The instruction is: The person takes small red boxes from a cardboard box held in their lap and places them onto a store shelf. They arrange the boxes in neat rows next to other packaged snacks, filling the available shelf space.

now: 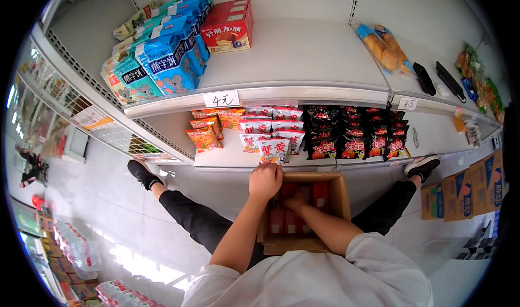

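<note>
An open cardboard carton stands on the floor between my legs, with several red boxes packed inside. My left hand is curled over the carton's far left corner, just below a white snack packet at the shelf's front edge. Down inside the carton, my right hand is among the red boxes; its fingers are partly hidden and I cannot tell whether they grip one. On the upper shelf, a similar red box of pies stands beside blue biscuit bags.
The lower shelf holds orange packets and black packets. Bagged bread lies at the upper right. Printed cartons stand on the right. Shrink-wrapped bottles are at the left.
</note>
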A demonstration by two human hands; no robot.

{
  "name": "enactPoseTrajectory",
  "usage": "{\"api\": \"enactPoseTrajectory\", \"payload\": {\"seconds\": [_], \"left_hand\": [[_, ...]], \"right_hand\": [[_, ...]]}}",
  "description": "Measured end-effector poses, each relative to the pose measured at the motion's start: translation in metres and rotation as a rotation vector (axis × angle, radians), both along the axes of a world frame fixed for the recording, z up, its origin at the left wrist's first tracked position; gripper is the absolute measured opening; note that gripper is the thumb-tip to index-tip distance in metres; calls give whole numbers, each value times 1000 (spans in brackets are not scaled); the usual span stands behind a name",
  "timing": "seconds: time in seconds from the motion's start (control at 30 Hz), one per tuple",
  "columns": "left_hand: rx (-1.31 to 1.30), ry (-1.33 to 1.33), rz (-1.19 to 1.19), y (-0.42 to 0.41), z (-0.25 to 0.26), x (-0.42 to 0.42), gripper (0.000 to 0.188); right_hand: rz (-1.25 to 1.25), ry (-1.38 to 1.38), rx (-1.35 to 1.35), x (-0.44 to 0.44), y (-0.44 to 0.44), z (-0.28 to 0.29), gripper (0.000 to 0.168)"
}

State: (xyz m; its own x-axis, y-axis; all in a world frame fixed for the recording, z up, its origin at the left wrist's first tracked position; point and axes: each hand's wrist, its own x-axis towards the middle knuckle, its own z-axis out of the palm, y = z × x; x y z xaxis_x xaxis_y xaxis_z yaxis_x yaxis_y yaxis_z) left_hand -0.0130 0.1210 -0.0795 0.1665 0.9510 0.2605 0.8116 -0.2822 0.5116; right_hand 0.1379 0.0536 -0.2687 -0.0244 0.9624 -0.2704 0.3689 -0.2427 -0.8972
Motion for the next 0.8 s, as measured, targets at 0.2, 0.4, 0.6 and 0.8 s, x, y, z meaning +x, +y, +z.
{"api": "enactPoseTrajectory", "payload": {"seconds": [0.2, 0.4, 0.6, 0.8], "left_hand": [[-8, -4, -50, -2, -5, -1, 25], [17, -69, -57, -1, -1, 0, 26], [-19, -47, -55, 1, -6, -1, 29], [37, -54, -18, 0, -6, -1, 27]], "right_hand": [[21, 135, -442, 25, -4, 99, 79], [483, 25, -439, 102, -5, 260, 75], [608, 68, 202, 118, 51, 446, 77], [201, -120, 1195, 44, 157, 508, 61]]}}
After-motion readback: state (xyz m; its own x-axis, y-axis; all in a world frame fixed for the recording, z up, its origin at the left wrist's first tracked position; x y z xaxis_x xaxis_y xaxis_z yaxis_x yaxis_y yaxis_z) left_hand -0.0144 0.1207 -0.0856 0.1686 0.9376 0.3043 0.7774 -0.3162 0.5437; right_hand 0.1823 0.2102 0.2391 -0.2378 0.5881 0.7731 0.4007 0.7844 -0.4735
